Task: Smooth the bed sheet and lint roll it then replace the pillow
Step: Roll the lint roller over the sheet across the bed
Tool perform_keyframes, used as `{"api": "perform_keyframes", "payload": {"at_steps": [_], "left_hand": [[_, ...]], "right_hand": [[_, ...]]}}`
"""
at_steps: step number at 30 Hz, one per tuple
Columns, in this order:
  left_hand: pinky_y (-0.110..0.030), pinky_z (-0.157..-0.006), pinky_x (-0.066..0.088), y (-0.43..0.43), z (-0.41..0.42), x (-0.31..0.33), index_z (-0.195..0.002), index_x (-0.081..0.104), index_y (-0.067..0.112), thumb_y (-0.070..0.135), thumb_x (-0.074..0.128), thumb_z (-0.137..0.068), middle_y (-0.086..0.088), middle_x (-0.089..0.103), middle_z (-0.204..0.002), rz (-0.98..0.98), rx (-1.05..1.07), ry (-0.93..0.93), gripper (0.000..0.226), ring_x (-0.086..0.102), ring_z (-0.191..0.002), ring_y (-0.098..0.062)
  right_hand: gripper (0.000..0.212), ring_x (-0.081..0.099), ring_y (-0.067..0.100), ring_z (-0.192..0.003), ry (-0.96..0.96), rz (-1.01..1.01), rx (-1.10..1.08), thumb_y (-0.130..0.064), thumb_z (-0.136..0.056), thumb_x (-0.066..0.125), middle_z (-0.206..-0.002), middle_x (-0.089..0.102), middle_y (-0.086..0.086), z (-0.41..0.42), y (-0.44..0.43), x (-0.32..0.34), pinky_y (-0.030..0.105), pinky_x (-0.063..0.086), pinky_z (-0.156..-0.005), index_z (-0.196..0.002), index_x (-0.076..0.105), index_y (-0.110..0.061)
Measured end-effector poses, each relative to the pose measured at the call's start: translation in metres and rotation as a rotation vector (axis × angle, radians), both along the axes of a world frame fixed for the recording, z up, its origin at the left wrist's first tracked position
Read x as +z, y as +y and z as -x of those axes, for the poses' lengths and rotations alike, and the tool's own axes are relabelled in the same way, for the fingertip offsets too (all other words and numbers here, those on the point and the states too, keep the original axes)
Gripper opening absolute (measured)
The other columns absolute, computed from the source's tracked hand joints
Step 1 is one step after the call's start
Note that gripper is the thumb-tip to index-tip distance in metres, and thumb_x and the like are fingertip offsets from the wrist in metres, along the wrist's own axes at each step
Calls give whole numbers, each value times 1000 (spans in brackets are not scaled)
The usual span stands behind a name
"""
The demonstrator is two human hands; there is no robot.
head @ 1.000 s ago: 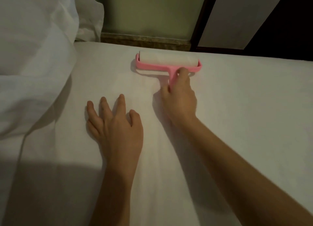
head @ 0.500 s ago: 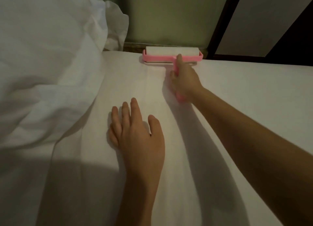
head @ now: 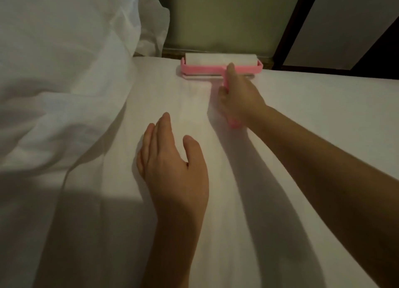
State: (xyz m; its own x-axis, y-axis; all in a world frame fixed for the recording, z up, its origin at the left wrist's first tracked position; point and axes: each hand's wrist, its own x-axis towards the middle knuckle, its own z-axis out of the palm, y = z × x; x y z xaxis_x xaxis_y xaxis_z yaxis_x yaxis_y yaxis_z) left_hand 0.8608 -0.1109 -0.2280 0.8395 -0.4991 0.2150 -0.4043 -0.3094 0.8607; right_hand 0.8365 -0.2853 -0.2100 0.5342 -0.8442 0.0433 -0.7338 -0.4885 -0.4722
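A pink lint roller (head: 203,68) with a white roll lies at the far edge of the white bed sheet (head: 302,115). My right hand (head: 239,95) grips its pink handle, index finger stretched along the stem. My left hand (head: 172,158) rests flat on the sheet nearer to me, fingers straight and together, thumb apart. A bulky white pillow or duvet heap (head: 60,71) lies at the left, on the bed.
A green wall (head: 226,17) with a brown skirting strip rises just behind the bed's far edge. A dark-framed panel (head: 345,24) stands at the back right. Shadow covers the near left part of the sheet.
My right hand has pushed the roller away from me to the sheet's far edge. My left hand has drawn its fingers together and stays flat on the sheet.
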Motion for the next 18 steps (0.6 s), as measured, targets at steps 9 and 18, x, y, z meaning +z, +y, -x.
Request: {"api": "perform_keyframes", "payload": {"at_steps": [9,18], "left_hand": [[-36,-115,3,7,-10,-1,-148,24,20,43,30,-96,2,23,-155,-380,64,-54,58,16,-144,-15],[-37,-114,-2,4,-9,-3,-150,15,21,53,4,-80,5,16,-157,-470,59,-43,78,8,-144,-10]], "right_hand": [[59,53,12,-71,14,117,93,-30,-101,31,-92,45,-1,65,102,-10,24,46,-55,-153,6,-17],[66,57,25,-102,22,-4,-80,-19,-100,40,-129,48,13,-26,43,1,33,45,-76,-152,0,-8]]}}
